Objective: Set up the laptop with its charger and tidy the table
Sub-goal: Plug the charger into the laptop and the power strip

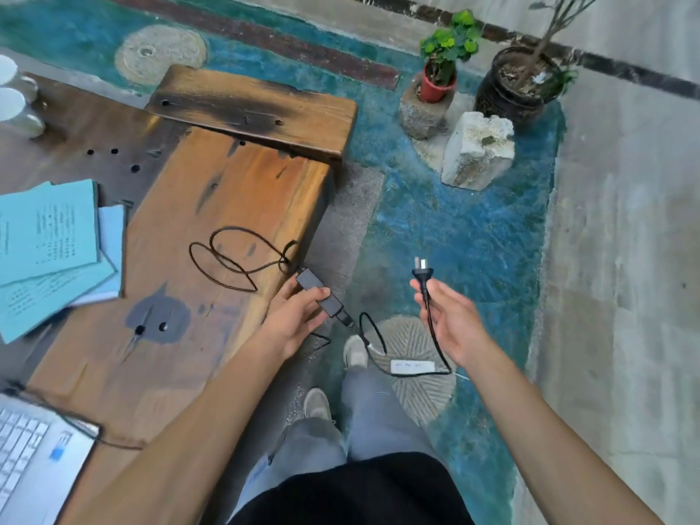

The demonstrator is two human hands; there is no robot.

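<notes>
My left hand (pixel 293 320) grips the black charger brick (pixel 318 291) just past the right edge of the wooden table (pixel 212 206). Held upright in my right hand (pixel 450 320) is the black wall plug (pixel 422 274), prongs pointing up, out over the floor. The mains cable (pixel 435 335) hangs in a loop between both hands, with a white label (pixel 412 366) on it. A thin black cord (pixel 235 259) lies coiled on the table and leads from the brick. The open laptop (pixel 34 452) sits at the bottom left corner, a black cable at its edge.
Blue booklets (pixel 49 244) are stacked at the table's left. White cups (pixel 15 104) stand at the far left. On the floor to the right are a red potted plant (pixel 439 70), a black pot (pixel 519 85) and stone blocks (pixel 477 149). My feet stand beside the table.
</notes>
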